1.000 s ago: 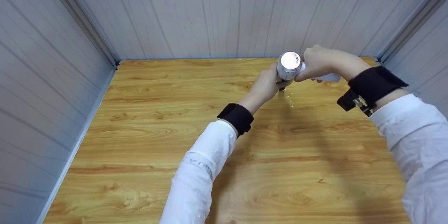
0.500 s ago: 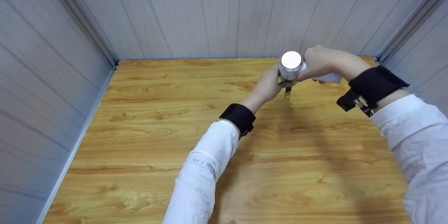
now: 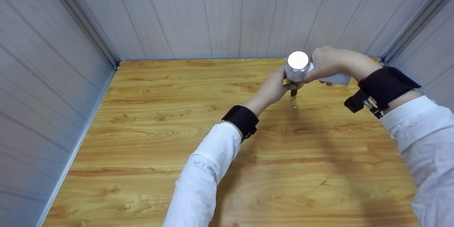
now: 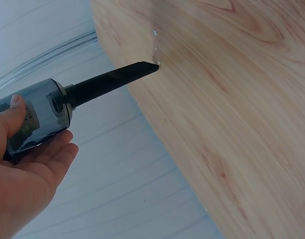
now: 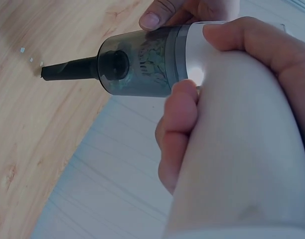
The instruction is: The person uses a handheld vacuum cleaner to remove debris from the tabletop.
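Note:
A handheld vacuum [image 3: 298, 62] with a white body [image 5: 232, 149], a smoky clear dust cup [image 5: 142, 62] and a black nozzle [image 4: 112, 79] is tilted down at the far right of the wooden table [image 3: 177, 142]. My right hand [image 3: 328, 64] grips the white body. My left hand [image 3: 275, 87] cradles the dust cup [image 4: 33, 117], with the thumb on top and the fingers beneath. The nozzle tip touches the table at a short row of small white crumbs [image 4: 155, 34], which also show as crumbs [image 3: 295, 103] in the head view.
Grey panelled walls [image 3: 227, 14] close in the table at the back and on both sides. The back wall stands just beyond the vacuum. Black straps [image 3: 385, 85] sit on both wrists.
Both hands and the vacuum have shifted slightly to the right, and the nozzle tip has slid a little along the row of crumbs.

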